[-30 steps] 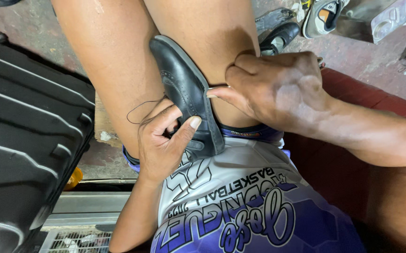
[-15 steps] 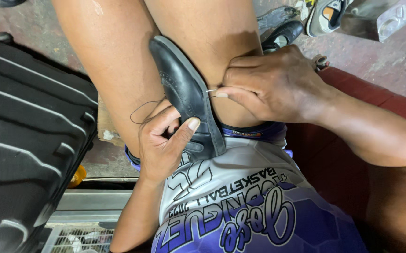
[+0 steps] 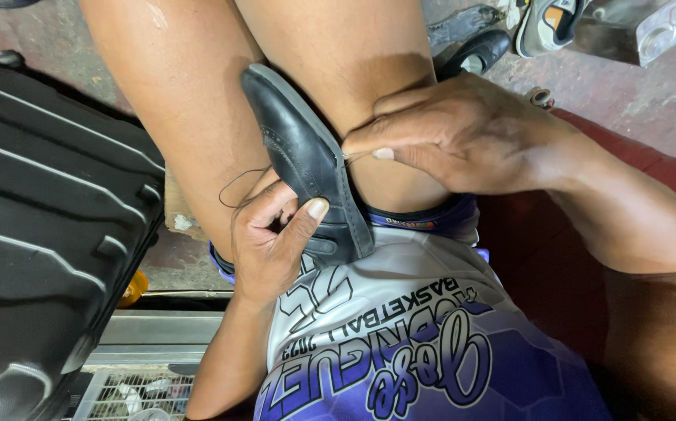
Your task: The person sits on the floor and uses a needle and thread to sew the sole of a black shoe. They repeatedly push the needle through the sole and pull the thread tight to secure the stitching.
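Black shoe [image 3: 307,168] gripped, right hand [image 3: 462,136] pinching

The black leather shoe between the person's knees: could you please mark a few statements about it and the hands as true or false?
1. The left hand grips the black leather shoe near its heel end. True.
2. The right hand rests flat on the floor. False: it is pinching at the shoe's sole edge.
3. A thin dark thread loops beside the shoe. True.
4. A black ribbed hard case lies to the person's right. False: it is on the left.
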